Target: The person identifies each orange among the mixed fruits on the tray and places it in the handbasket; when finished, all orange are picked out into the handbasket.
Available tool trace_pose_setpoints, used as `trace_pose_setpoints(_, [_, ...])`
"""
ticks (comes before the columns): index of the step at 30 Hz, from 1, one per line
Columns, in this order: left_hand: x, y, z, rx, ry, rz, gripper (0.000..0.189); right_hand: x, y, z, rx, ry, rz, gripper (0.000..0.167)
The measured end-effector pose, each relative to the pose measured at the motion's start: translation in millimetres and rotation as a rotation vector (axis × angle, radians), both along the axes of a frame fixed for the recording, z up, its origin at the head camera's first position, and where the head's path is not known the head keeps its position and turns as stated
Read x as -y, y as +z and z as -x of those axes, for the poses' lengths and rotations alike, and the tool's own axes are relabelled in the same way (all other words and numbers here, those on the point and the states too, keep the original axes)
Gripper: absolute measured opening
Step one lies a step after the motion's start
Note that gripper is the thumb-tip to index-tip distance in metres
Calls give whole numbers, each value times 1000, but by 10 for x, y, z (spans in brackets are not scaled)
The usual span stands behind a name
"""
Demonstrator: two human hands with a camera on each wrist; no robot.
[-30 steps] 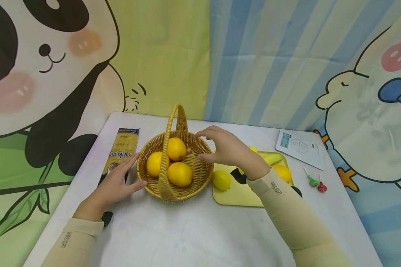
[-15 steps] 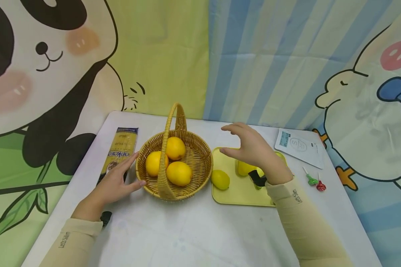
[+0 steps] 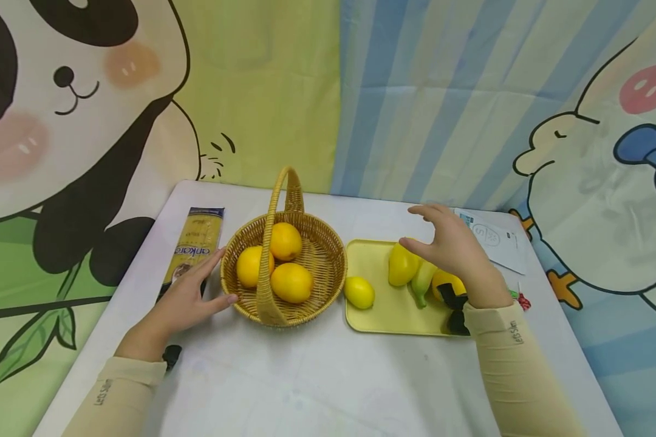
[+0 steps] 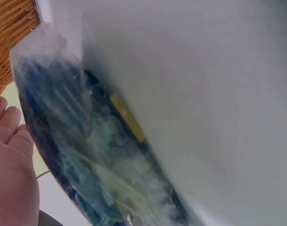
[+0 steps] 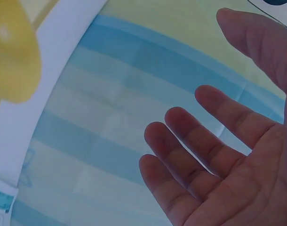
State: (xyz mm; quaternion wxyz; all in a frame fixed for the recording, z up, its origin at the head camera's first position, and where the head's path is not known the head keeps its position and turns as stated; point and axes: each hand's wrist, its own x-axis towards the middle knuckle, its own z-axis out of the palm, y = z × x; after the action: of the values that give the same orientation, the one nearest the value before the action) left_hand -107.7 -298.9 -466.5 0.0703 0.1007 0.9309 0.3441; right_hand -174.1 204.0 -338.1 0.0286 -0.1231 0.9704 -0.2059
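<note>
In the head view a wicker basket (image 3: 328, 267) with an arched handle holds three orange-yellow round fruits (image 3: 292, 283). My left hand (image 3: 183, 306) rests at the basket's left rim, its thumb and fingers spread. To the right is a yellow tray (image 3: 372, 318) bearing a lemon (image 3: 359, 292), a mango (image 3: 403, 265), a banana (image 3: 423, 280) and an orange-yellow fruit (image 3: 443, 282) partly hidden by the right wrist's camera. Above the tray's right part hovers my right hand (image 3: 459, 246), fingers apart and holding nothing. The right wrist view shows this palm (image 5: 247, 188) bare, with a yellow fruit (image 5: 14, 52) beyond.
A pasta packet (image 3: 199, 237) lies left of the basket, partly under the left hand. Behind the right hand are a white pouch (image 3: 497, 243) and a red lollipop (image 3: 523, 301), both partly covered. A printed curtain (image 3: 393, 109) hangs behind the table (image 3: 306, 382).
My right hand has moved right, away from the basket's right rim to above the tray, uncovering the mango and banana. The left hand stays at the basket, whose fruits look unchanged.
</note>
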Motion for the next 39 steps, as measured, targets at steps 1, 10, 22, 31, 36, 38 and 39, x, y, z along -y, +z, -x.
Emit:
trace_pose_setpoints(1, [1, 1, 1, -1, 0, 1, 109, -32, -4, 2, 7, -5, -10, 71])
trace_pose_setpoints(10, [15, 23, -10, 7, 8, 3, 109, -316, -65, 35, 82, -75, -81, 76])
trace_pose_setpoints(22, [13, 41, -6, 22, 16, -7, 109, -551, -248, -1, 172, -131, -100, 76])
trace_pose_setpoints(31, [6, 23, -10, 15, 13, -12, 109, -695, -393, -58, 237, -162, -100, 80])
trace_pose_setpoints(36, [2, -1, -1, 4, 7, -13, 108, -761, -477, -80, 298, -189, -96, 87])
trace_pose_setpoints(38, [-1, -6, 5, 5, 5, -13, 108, -784, -513, -97, 305, -191, -91, 86])
trace_pose_setpoints(39, [-4, -7, 7, 4, 4, -15, 108, -795, -530, -109, 309, -191, -87, 86])
